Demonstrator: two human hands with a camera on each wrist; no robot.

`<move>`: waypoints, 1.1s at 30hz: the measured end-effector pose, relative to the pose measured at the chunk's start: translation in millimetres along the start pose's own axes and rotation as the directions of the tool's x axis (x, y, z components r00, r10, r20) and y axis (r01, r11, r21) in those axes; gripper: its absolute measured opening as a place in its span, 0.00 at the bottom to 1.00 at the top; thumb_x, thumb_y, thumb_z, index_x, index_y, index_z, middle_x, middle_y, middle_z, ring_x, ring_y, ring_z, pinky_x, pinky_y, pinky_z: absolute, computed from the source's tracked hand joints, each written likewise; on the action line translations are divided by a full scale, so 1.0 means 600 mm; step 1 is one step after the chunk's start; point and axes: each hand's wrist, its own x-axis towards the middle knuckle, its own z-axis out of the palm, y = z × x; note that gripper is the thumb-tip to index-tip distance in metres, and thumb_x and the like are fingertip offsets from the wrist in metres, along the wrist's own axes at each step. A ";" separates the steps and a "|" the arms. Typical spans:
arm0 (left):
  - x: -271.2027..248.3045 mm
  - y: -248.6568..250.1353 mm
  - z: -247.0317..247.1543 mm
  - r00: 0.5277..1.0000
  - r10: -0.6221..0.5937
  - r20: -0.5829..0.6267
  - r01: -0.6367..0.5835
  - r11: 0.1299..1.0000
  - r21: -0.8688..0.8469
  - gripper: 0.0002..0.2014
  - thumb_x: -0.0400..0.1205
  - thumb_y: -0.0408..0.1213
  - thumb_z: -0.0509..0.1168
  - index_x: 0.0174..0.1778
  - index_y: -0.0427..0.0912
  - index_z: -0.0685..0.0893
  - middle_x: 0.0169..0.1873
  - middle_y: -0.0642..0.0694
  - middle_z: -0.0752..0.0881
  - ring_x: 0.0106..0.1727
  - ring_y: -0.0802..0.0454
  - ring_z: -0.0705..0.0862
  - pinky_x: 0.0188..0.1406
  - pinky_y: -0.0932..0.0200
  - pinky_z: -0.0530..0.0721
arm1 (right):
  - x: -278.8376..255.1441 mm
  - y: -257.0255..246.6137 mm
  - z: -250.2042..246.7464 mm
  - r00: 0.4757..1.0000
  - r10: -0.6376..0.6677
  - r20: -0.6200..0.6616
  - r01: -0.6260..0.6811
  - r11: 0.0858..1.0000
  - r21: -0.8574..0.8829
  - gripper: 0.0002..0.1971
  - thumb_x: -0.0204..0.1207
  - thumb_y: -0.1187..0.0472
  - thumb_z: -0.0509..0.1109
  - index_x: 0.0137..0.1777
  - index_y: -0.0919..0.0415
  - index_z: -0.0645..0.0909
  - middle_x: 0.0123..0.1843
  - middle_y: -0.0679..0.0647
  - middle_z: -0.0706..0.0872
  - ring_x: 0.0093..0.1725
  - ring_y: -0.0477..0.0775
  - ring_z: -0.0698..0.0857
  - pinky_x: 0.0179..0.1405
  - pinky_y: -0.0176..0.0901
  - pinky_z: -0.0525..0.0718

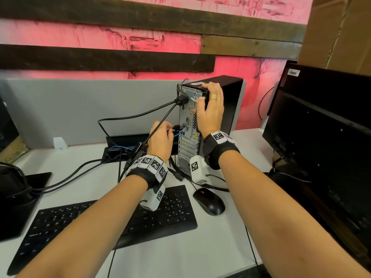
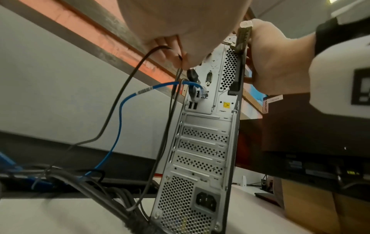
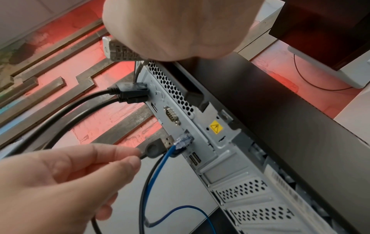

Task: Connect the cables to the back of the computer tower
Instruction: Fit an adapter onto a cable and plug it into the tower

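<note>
Right hand [image 1: 210, 109] curls over the top rear edge of the computer tower [image 1: 220, 101], upright at the desk's [image 1: 200, 247] back edge. Left hand [image 3: 60, 177] pinches a black USB plug [image 3: 158, 146]; only the right wrist view shows its metal tip just off the panel, beside the plugged-in blue network cable [image 3: 183, 140]. A yellow warning sticker [image 3: 216, 127] shows there, unreadable

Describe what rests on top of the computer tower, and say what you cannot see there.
The right hand grips the computer tower's top rear corner, fingers over the top edge. A small white label lies on the top panel. Whatever is under the fingers is covered.
</note>
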 end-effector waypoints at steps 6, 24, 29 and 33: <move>0.002 -0.001 0.001 0.999 0.006 0.046 -0.006 1.000 0.005 0.06 0.83 0.35 0.62 0.51 0.40 0.82 0.52 0.44 0.80 0.48 0.50 0.85 0.48 0.56 0.86 | 0.000 -0.001 0.000 1.000 0.011 -0.003 -0.011 1.000 0.010 0.21 0.76 0.60 0.58 0.68 0.59 0.78 0.75 0.55 0.75 0.81 0.54 0.65 0.78 0.46 0.60; 0.001 0.004 0.025 0.995 -0.090 0.048 0.093 0.994 -0.059 0.08 0.84 0.37 0.61 0.53 0.40 0.82 0.50 0.44 0.83 0.46 0.54 0.83 0.44 0.64 0.80 | 0.000 0.000 0.003 1.000 -0.001 -0.019 0.002 1.000 0.018 0.24 0.74 0.55 0.54 0.67 0.59 0.78 0.73 0.54 0.77 0.81 0.54 0.66 0.78 0.49 0.63; -0.002 -0.003 0.031 0.995 -0.087 0.048 0.089 0.995 -0.051 0.08 0.84 0.38 0.60 0.53 0.40 0.82 0.50 0.45 0.82 0.44 0.56 0.82 0.41 0.65 0.79 | 0.000 0.001 0.002 1.000 0.001 -0.015 -0.001 1.000 0.013 0.21 0.75 0.59 0.57 0.67 0.59 0.78 0.74 0.56 0.76 0.81 0.55 0.66 0.78 0.52 0.64; -0.003 -0.005 0.040 0.991 -0.131 0.010 0.131 0.988 -0.080 0.07 0.84 0.40 0.60 0.52 0.42 0.81 0.50 0.45 0.83 0.47 0.53 0.84 0.42 0.64 0.81 | 0.001 0.000 0.001 1.000 0.001 -0.010 0.000 1.000 0.010 0.21 0.75 0.61 0.58 0.68 0.59 0.78 0.74 0.56 0.76 0.81 0.56 0.66 0.78 0.53 0.64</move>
